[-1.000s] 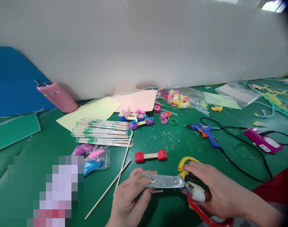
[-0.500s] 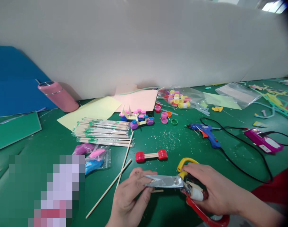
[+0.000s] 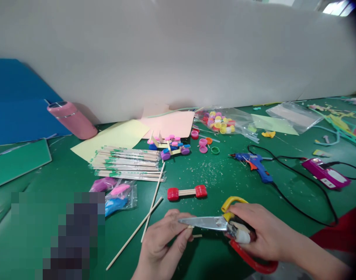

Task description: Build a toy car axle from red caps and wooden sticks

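Observation:
My right hand [image 3: 261, 229] is wrapped round the handles of a pair of scissors [image 3: 207, 223], one yellow and one red, with white wrapping near the pivot. The blades are closed together and point left, their tips at the fingers of my left hand [image 3: 167, 239]. That hand pinches a short piece of wooden stick [image 3: 190, 227] between thumb and fingertips, just below the blades; most of it is hidden. Another pale stick end [image 3: 197, 236] shows beyond the thumb. Behind the hands lies a red-ended piece [image 3: 186, 192] joined by short wooden sticks.
Two long sticks [image 3: 134, 233] cross on the green table, left of my hands. Behind them are wrapped skewers [image 3: 128, 163] and bagged clay [image 3: 119, 194]. A blue glue gun [image 3: 255, 165] with a black cord lies to the right. Bottle caps [image 3: 203, 145] and a pink bottle [image 3: 72, 119] stand farther back.
The scissor blades, slightly apart before, have come together, and the red handle has moved up and left. My left hand has barely moved and keeps its pinch.

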Tool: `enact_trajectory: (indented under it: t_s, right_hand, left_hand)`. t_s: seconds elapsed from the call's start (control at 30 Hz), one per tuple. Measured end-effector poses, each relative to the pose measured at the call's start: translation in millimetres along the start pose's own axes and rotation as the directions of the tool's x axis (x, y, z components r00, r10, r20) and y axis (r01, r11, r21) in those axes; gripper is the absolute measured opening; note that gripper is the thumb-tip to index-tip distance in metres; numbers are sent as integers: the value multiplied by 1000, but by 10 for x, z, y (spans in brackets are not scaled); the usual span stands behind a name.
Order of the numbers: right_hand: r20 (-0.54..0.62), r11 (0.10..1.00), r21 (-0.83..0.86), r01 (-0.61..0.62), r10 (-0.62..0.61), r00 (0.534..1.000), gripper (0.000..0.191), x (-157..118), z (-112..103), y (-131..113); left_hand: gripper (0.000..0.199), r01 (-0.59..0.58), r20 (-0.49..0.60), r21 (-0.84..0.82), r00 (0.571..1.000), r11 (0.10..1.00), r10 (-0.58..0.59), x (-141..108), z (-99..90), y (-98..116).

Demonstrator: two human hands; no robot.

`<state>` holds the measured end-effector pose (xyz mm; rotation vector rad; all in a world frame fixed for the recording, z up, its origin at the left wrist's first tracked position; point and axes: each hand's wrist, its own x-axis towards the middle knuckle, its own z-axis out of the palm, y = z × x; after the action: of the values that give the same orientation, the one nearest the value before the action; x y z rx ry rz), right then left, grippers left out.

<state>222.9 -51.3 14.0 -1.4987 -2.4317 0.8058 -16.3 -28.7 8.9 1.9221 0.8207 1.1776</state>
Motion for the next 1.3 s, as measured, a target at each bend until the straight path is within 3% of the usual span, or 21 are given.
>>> enact_trajectory:
  t_s: [0.23, 0.43, 0.83, 0.97, 1.07, 1.17, 1.3]
  right_hand:
    - [9, 991, 128, -31, 30, 1000, 15, 0, -93, -68]
    - [3, 1000, 21, -19, 19, 1000, 30, -21, -70, -41]
    - [63, 997, -59, -58, 62, 996, 17, -2, -70, -18]
    - [-125, 967, -3, -254, 251, 960, 17, 31, -29, 188]
    - [-289, 897, -170, -409, 351, 891, 22, 66, -28, 489]
    - [-377, 841, -357, -406, 267, 887, 26, 61, -59, 740]
    - [-407, 821, -428, -377, 198, 892, 34, -10, -109, 755]
  left_hand:
    - [18, 47, -30, -15, 998, 999, -47, 21, 13, -14]
    - [20, 90, 29, -122, 996, 988, -87, 6, 20, -34]
    - [19, 140, 113, -121, 985, 983, -127, -76, 0, -30]
    - [16, 209, 65, -85, 977, 974, -204, -85, 33, -33]
    - [13, 235, -83, 74, 970, 969, -228, -75, 47, -126]
    - [12, 189, -218, 244, 966, 951, -136, -93, 46, -256]
    - [13, 80, -251, 344, 968, 936, 10, -172, 44, -352]
